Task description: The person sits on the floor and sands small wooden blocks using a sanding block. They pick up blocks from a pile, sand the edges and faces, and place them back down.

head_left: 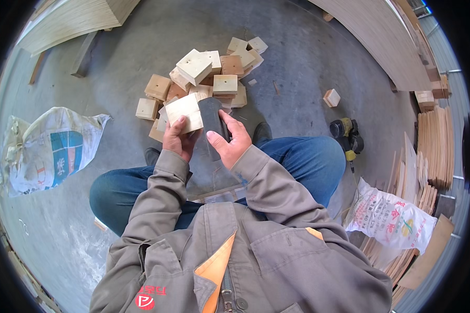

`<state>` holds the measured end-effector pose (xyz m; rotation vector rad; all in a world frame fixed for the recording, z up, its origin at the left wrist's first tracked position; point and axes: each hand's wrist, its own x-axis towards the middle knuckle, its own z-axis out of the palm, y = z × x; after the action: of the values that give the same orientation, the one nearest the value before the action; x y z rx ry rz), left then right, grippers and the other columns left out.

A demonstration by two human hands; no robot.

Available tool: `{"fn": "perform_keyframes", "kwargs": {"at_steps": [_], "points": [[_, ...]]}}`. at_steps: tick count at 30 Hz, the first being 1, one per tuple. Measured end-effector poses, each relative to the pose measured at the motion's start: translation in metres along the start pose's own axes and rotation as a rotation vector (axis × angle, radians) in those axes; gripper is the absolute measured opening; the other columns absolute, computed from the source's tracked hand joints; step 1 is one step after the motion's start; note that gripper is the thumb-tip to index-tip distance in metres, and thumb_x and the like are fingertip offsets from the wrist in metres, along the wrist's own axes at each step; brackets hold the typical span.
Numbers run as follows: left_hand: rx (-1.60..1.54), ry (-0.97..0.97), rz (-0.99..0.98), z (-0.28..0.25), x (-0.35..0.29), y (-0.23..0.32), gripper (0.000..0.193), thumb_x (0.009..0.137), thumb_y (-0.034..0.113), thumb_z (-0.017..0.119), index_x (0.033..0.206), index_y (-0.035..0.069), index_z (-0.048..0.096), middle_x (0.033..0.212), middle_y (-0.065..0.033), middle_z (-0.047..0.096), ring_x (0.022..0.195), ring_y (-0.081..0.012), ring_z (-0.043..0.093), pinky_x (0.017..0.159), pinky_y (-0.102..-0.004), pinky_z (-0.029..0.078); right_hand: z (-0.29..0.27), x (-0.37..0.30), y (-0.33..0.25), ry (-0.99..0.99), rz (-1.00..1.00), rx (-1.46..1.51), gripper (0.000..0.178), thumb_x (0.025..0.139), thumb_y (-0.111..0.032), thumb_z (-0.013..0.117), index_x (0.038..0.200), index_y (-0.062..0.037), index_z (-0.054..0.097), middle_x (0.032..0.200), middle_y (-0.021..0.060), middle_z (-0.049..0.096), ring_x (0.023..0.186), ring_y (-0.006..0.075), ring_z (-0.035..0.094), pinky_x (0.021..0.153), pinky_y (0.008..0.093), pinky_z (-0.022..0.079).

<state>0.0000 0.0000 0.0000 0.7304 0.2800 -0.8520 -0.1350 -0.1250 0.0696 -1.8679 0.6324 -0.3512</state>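
1. Our left fingers curled firmly around the wooden block, near the piled blocks.
2. Our right fingers clasped the dark block against its side.
3. We judged flat, even strokes best.

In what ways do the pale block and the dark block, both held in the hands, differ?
The pale block is light wood-coloured; the dark block is dark grey. The pale block shows a squarish face, while the dark block is long and narrow. The left hand holds the pale block, the right hand the dark block. Both are held up, close together.
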Motion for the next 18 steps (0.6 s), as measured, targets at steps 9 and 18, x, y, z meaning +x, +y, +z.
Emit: {"fn": "perform_keyframes", "kwargs": {"at_steps": [9,18], "points": [[-0.007,0.108,0.029,0.008,-0.001,0.000,0.049,0.097,0.023,0.068,0.141,0.013,0.049,0.130,-0.0091,0.064,0.116,-0.0294,0.064,0.094,-0.0511,0.057,0.003,-0.003,-0.005,0.004,0.006,-0.107,0.071,0.093,-0.034,0.069,0.147,0.0062,0.046,0.140,0.0302,0.053,0.131,0.0404,0.051,0.114,0.0430,0.039],[-0.058,0.043,-0.142,0.015,-0.014,-0.005,0.054,0.097,0.030,0.068,0.144,0.010,0.050,0.133,-0.0116,0.063,0.120,-0.0312,0.063,0.104,-0.0525,0.051,0.003,0.029,0.010,0.130,-0.162,-0.235,0.069,0.089,-0.030,0.072,0.143,0.0071,0.050,0.134,0.0313,0.056,0.127,0.0425,0.053,0.112,0.0455,0.042]]}}
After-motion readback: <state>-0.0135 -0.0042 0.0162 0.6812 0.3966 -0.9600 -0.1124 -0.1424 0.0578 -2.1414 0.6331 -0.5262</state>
